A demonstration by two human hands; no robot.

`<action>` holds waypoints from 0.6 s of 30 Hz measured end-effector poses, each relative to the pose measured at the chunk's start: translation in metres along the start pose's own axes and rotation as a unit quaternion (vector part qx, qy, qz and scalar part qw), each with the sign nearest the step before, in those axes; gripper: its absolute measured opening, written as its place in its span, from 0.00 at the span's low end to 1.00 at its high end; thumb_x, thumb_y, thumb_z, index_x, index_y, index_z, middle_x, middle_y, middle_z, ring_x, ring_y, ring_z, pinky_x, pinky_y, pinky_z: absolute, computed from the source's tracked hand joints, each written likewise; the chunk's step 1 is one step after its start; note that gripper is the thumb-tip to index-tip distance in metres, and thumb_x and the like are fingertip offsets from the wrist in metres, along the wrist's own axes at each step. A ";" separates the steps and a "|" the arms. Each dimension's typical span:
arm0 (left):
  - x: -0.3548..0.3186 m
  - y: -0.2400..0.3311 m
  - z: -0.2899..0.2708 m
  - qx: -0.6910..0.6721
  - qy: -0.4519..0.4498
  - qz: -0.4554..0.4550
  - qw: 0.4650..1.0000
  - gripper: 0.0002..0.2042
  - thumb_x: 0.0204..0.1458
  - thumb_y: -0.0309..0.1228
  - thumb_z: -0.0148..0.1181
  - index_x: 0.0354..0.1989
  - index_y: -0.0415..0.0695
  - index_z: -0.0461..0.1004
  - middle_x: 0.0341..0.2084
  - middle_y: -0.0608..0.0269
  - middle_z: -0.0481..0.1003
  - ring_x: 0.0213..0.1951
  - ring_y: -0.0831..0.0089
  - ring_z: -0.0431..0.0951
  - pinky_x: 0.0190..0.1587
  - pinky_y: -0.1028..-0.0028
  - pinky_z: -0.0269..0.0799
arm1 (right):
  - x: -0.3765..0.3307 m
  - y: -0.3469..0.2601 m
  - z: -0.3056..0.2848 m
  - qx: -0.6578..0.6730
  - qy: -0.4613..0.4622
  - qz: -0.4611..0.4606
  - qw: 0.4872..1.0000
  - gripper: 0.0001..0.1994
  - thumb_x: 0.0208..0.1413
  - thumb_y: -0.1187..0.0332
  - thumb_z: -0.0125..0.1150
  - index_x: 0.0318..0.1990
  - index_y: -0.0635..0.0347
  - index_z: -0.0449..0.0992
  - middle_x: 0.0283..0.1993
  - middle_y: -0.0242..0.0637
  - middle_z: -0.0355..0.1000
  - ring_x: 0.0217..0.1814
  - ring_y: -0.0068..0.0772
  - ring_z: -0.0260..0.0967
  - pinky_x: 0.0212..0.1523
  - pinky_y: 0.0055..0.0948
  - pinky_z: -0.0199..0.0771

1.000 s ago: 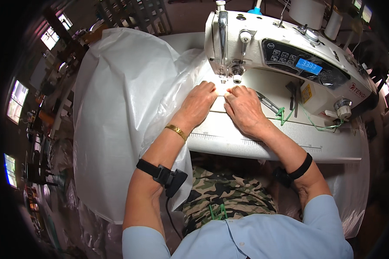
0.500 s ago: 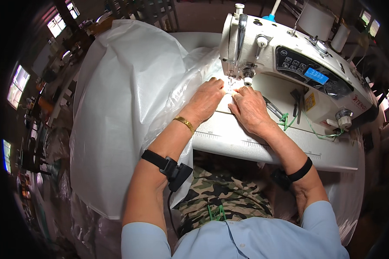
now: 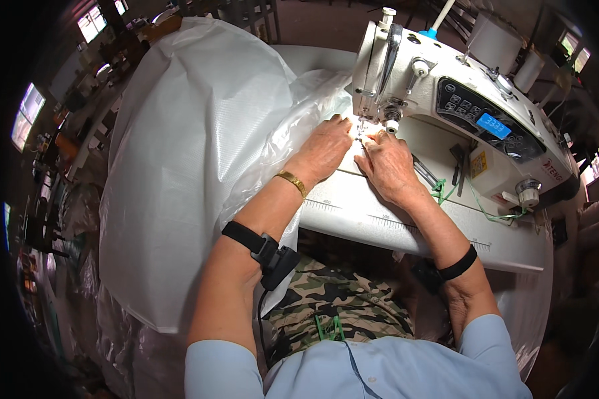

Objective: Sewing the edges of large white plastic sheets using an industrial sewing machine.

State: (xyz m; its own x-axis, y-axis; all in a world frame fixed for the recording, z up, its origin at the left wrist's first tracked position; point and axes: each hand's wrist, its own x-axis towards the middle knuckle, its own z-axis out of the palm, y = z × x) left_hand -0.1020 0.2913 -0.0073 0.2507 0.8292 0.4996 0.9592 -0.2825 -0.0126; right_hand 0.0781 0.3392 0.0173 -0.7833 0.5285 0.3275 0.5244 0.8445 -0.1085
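A large white woven plastic sheet (image 3: 173, 153), with a clear film layer (image 3: 273, 149) along its right side, drapes over the sewing table's left part and hangs down. Its gathered edge runs up to the lit needle area of a white sewing machine (image 3: 412, 86). My left hand (image 3: 323, 149) lies over this edge, fingers bent together on it just left of the presser foot (image 3: 364, 126). Close to the foot's right front, my right hand (image 3: 389, 166) has its fingers drawn together. What sits between those fingertips is too small and bright to make out.
Right of my right hand lie metal tweezers (image 3: 424, 171) and a dark tool (image 3: 456, 163), with green thread (image 3: 442, 193) around them. A ruler scale (image 3: 386, 221) runs along the table's front edge. Thread cones (image 3: 496, 41) stand behind the machine, which has a lit blue display (image 3: 493, 125).
The view has tilted slightly, so the machine sits a little further right. Both hands stay by the needle, with only slight shifts of the fingers.
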 end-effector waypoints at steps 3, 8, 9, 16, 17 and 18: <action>-0.001 0.001 -0.001 0.009 -0.001 -0.002 1.000 0.05 0.47 0.21 0.57 0.27 0.39 0.81 0.39 0.53 0.75 0.48 0.58 0.75 0.53 0.65 0.73 | -0.001 0.000 0.003 0.003 0.013 -0.003 1.000 0.19 0.59 0.57 0.61 0.40 0.70 0.81 0.47 0.51 0.75 0.54 0.46 0.69 0.53 0.44 0.69; -0.001 0.000 -0.014 -0.013 0.009 0.008 1.000 0.06 0.52 0.22 0.54 0.31 0.38 0.79 0.35 0.53 0.74 0.44 0.56 0.75 0.50 0.62 0.74 | -0.004 -0.003 0.006 0.013 0.033 0.010 0.999 0.20 0.59 0.57 0.61 0.45 0.69 0.80 0.49 0.51 0.74 0.56 0.47 0.68 0.55 0.45 0.67; 0.001 0.004 -0.023 -0.062 -0.044 -0.057 0.995 0.06 0.52 0.22 0.55 0.33 0.36 0.79 0.35 0.51 0.76 0.43 0.55 0.76 0.49 0.62 0.74 | -0.005 -0.002 0.006 0.028 0.032 0.002 0.999 0.20 0.59 0.57 0.61 0.45 0.69 0.79 0.49 0.50 0.74 0.56 0.47 0.67 0.56 0.45 0.67; -0.007 -0.004 -0.156 -0.100 0.110 -0.111 0.983 0.13 0.56 0.22 0.57 0.49 0.35 0.79 0.51 0.47 0.78 0.55 0.53 0.76 0.61 0.63 0.68 | -0.014 0.013 0.002 0.063 0.049 -0.018 0.997 0.18 0.58 0.57 0.61 0.41 0.67 0.78 0.48 0.48 0.73 0.56 0.46 0.66 0.57 0.45 0.64; -0.021 -0.027 -0.163 0.063 0.073 -0.139 0.986 0.17 0.56 0.28 0.62 0.53 0.35 0.77 0.58 0.44 0.73 0.61 0.51 0.71 0.65 0.61 0.64 | -0.013 0.013 0.002 0.078 0.037 -0.031 0.996 0.17 0.58 0.57 0.61 0.39 0.66 0.78 0.48 0.47 0.73 0.56 0.46 0.65 0.57 0.44 0.63; -0.038 -0.056 -0.152 0.136 0.078 -0.166 0.974 0.28 0.50 0.34 0.70 0.60 0.41 0.71 0.61 0.44 0.69 0.63 0.49 0.67 0.64 0.54 0.64 | -0.016 0.021 0.005 0.081 0.047 -0.036 0.995 0.17 0.58 0.57 0.61 0.39 0.66 0.77 0.47 0.46 0.72 0.56 0.45 0.65 0.57 0.44 0.63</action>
State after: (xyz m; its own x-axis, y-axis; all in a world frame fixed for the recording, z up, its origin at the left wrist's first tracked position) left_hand -0.1846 0.2026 0.1063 -0.0813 0.7636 0.6405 0.9885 0.1442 -0.0465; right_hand 0.1001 0.3483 0.0051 -0.7784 0.4618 0.4253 0.4011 0.8869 -0.2290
